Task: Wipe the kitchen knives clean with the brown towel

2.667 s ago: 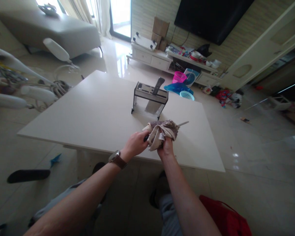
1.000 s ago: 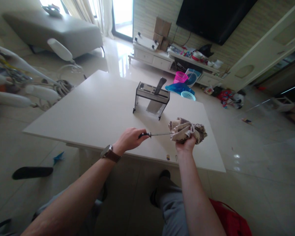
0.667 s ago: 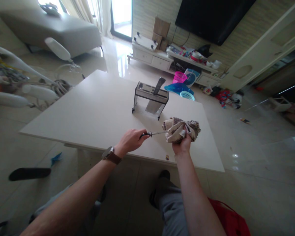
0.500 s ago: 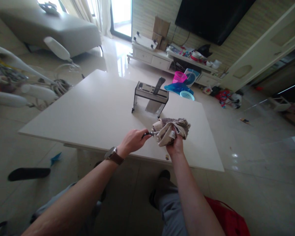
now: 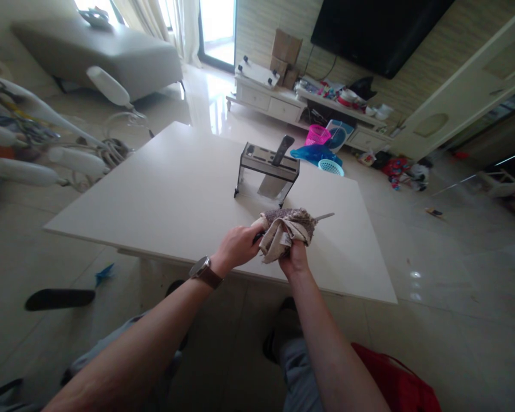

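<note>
My left hand point(image 5: 239, 245) is closed around the dark handle of a slim knife point(image 5: 325, 216) at the table's near side. The blade runs through a bunched brown-and-beige cloth point(image 5: 278, 234), and its narrow metal end sticks out on the right. Gripping the cloth around the blade from below is my right hand point(image 5: 295, 258); the folds hide some of its fingers. Just beyond the cloth stands a knife block point(image 5: 257, 153) with a metal-and-black frame. One knife with a black handle point(image 5: 283, 150) sits in it, its broad blade hanging down inside.
The white table point(image 5: 154, 194) lies under both hands. Chairs or stools with white padded parts point(image 5: 23, 171) and loose cords crowd the left. Past the table are a pink basket point(image 5: 317, 135), a blue bag point(image 5: 315, 153) and a pale basket point(image 5: 331, 167). A red bag point(image 5: 395, 377) is at lower right.
My left hand has pushed the knife rightward through the cloth, so its end now shows on the far side. My right hand and the cloth have shifted left, closer to my left hand.
</note>
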A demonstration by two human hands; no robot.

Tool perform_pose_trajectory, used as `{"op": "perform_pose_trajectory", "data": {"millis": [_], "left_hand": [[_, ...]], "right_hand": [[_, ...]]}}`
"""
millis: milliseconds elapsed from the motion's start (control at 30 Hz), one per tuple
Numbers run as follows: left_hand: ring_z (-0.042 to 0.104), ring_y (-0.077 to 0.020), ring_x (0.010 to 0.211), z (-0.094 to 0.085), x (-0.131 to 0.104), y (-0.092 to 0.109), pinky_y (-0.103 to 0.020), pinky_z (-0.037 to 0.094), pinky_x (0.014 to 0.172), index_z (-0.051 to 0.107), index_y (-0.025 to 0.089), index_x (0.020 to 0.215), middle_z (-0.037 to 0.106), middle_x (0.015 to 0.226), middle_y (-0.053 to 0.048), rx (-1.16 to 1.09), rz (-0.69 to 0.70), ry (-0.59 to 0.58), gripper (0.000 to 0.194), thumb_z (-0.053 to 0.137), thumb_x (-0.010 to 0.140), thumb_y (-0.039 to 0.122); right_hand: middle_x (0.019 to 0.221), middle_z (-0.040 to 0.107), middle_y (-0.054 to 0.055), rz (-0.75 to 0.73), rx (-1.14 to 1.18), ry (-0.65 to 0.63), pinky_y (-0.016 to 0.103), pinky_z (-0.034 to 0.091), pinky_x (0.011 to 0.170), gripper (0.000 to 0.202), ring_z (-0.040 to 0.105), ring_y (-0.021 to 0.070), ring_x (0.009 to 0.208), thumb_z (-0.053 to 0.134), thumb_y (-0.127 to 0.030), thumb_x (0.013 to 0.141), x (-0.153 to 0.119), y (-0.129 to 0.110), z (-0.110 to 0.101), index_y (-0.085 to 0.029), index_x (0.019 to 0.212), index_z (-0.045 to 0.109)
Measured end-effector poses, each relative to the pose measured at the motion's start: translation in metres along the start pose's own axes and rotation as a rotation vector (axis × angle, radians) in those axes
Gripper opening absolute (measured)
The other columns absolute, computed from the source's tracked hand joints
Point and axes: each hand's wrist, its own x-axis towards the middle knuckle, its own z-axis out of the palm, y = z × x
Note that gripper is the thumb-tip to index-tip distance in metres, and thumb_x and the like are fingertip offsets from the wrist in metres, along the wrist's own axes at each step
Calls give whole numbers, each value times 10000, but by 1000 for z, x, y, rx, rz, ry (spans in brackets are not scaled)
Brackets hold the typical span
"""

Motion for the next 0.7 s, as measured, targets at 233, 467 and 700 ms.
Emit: {"op": "perform_pose_trajectory", "data": {"millis": [233,467,700], "left_hand": [[734,-262,811,2,0,1,-313,384,647,706,255,1178,789,921,-83,-9,27,34,330,489,988,415],[682,-221,691,2,1,1,-305,297,585,709,232,946,745,771,-71,-11,58,16,404,447,1013,531],[670,-211,671,0,-1,1,-300,295,573,710,232,918,741,762,-64,2,86,-4,386,471,1001,525]], "right_hand": [[883,774,-33,-20,12,29,302,606,822,285,722,156,846,777,-340,715,4,-9,-3,-220,965,710],[896,793,-2,-48,62,34,389,624,841,270,749,205,871,690,-408,764,5,-44,-7,-224,959,716],[900,791,20,-120,75,135,475,614,857,342,751,242,887,577,-459,801,13,-64,-20,-220,991,732]]}}
